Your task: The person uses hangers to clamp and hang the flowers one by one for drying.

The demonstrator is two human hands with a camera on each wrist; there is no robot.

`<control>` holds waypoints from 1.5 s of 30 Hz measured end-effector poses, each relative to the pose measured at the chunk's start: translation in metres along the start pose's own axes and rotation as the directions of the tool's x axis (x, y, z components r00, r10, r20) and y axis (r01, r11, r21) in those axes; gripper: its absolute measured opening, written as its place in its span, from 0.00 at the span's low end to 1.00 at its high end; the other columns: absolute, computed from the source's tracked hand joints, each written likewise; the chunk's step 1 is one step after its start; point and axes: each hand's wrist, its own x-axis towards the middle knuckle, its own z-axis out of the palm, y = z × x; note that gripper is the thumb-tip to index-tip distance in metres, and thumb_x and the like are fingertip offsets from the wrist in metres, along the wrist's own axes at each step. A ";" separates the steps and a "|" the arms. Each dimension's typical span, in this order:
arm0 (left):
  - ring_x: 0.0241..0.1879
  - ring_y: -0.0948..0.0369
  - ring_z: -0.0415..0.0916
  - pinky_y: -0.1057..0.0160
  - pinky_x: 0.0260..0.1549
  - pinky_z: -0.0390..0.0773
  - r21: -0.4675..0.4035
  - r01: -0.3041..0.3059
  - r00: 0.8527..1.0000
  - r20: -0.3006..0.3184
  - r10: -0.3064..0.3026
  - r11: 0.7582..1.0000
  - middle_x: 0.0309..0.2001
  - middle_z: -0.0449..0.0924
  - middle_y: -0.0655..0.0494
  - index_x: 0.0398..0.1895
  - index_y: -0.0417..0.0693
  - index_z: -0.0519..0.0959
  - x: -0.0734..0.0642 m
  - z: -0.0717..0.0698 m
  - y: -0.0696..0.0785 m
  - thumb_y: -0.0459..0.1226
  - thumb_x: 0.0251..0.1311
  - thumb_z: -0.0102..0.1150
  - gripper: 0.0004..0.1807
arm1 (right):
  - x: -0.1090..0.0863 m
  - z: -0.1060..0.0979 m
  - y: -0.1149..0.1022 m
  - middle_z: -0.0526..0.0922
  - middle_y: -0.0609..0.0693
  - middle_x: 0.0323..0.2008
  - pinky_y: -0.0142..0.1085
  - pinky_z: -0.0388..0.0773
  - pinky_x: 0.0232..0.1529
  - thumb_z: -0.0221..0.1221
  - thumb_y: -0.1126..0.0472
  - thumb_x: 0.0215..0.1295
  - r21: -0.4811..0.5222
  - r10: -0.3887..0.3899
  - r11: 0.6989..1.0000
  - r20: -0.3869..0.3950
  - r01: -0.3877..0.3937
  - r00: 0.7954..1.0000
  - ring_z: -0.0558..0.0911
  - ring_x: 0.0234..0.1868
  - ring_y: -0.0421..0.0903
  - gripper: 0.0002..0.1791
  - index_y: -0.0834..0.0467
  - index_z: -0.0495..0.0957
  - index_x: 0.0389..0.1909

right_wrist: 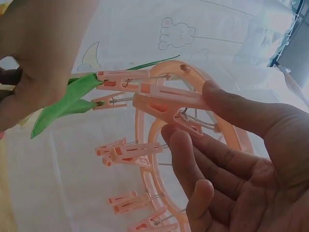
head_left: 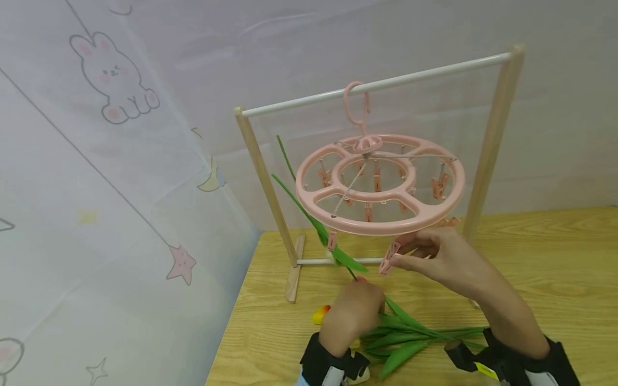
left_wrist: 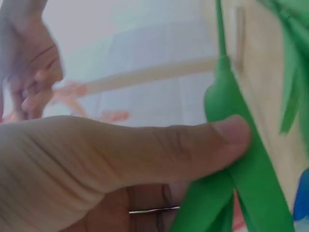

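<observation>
My right hand [head_left: 441, 257] holds a pink clothespin [head_left: 389, 258] at the near edge of the round pink drying hanger [head_left: 381, 228]. In the right wrist view, the thumb and index finger grip that clothespin [right_wrist: 166, 101] at its handle end. My left hand [head_left: 354, 311] is low in front of the hanger. The left wrist view shows its thumb pressing the green leaves [left_wrist: 224, 101] of an artificial flower against the fingers. Other long green leaves [head_left: 322, 231] and stems hang at the hanger's left side, beside another clothespin [head_left: 332, 239].
The hanger's hook [head_left: 356, 110] hangs over the white bar [head_left: 429, 75] of a wooden stand [head_left: 497, 123]. Several green-leaved stems [head_left: 410, 338] lie on the wooden table [head_left: 545, 279] below. A yellow-orange bloom [head_left: 320, 314] shows beside the left hand. A printed cloth [head_left: 145, 225] covers the wall.
</observation>
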 end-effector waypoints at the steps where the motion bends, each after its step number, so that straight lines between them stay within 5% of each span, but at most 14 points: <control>1: 0.21 0.71 0.67 0.74 0.22 0.69 -0.023 0.011 1.000 -0.002 -0.011 1.000 0.19 0.71 0.71 0.19 0.63 0.80 -0.003 -0.003 -0.003 0.39 0.50 0.67 0.08 | 0.000 0.000 0.000 0.83 0.42 0.31 0.35 0.79 0.30 0.64 0.52 0.56 -0.001 -0.003 1.000 0.000 0.003 1.000 0.81 0.30 0.38 0.14 0.55 0.81 0.39; 6: 0.19 0.69 0.63 0.72 0.17 0.64 -0.129 0.060 0.998 -0.018 -0.063 0.990 0.17 0.67 0.67 0.13 0.57 0.75 -0.022 -0.017 -0.022 0.35 0.47 0.68 0.13 | 0.000 0.000 0.000 0.83 0.41 0.30 0.36 0.79 0.31 0.64 0.51 0.56 -0.003 0.008 1.000 0.002 -0.008 1.000 0.81 0.31 0.39 0.14 0.55 0.81 0.39; 12: 0.28 0.66 0.73 0.70 0.24 0.73 -0.274 0.069 0.991 -0.093 -0.097 0.959 0.26 0.78 0.66 0.21 0.57 0.83 -0.044 -0.030 -0.050 0.34 0.41 0.72 0.08 | -0.001 0.000 -0.001 0.84 0.43 0.31 0.34 0.79 0.30 0.64 0.50 0.56 -0.001 0.047 0.999 0.022 -0.047 0.999 0.81 0.31 0.40 0.16 0.56 0.81 0.41; 25: 0.37 0.69 0.76 0.68 0.38 0.76 -0.448 -0.078 0.957 -0.283 -0.058 0.891 0.34 0.80 0.68 0.32 0.55 0.84 -0.069 -0.042 -0.087 0.33 0.47 0.68 0.09 | -0.001 -0.001 -0.002 0.84 0.48 0.36 0.35 0.80 0.32 0.65 0.54 0.56 0.088 0.037 0.995 0.037 -0.040 0.999 0.82 0.33 0.41 0.19 0.60 0.79 0.45; 33: 0.38 0.71 0.76 0.69 0.39 0.77 -0.456 -0.196 0.908 -0.419 -0.015 0.868 0.37 0.82 0.65 0.38 0.54 0.83 -0.065 -0.043 -0.087 0.37 0.52 0.66 0.09 | 0.000 0.001 -0.003 0.84 0.47 0.34 0.35 0.80 0.31 0.65 0.55 0.56 0.126 0.015 0.992 0.057 -0.022 0.998 0.82 0.32 0.40 0.16 0.59 0.80 0.43; 39: 0.37 0.74 0.75 0.71 0.35 0.76 -0.503 -0.282 0.886 -0.464 0.020 0.817 0.37 0.82 0.66 0.40 0.56 0.82 -0.061 -0.046 -0.080 0.38 0.54 0.64 0.09 | 0.000 0.002 -0.003 0.85 0.50 0.34 0.36 0.81 0.31 0.64 0.61 0.56 0.242 -0.034 0.970 0.044 0.022 0.998 0.83 0.32 0.44 0.12 0.61 0.80 0.40; 45: 0.34 0.74 0.74 0.71 0.31 0.77 -0.542 -0.369 0.846 -0.532 0.032 0.755 0.36 0.82 0.64 0.40 0.53 0.81 -0.054 -0.046 -0.070 0.39 0.56 0.63 0.09 | 0.001 0.004 -0.001 0.85 0.51 0.33 0.34 0.81 0.33 0.64 0.65 0.55 0.272 -0.061 0.961 0.007 0.056 0.998 0.83 0.32 0.45 0.10 0.62 0.80 0.38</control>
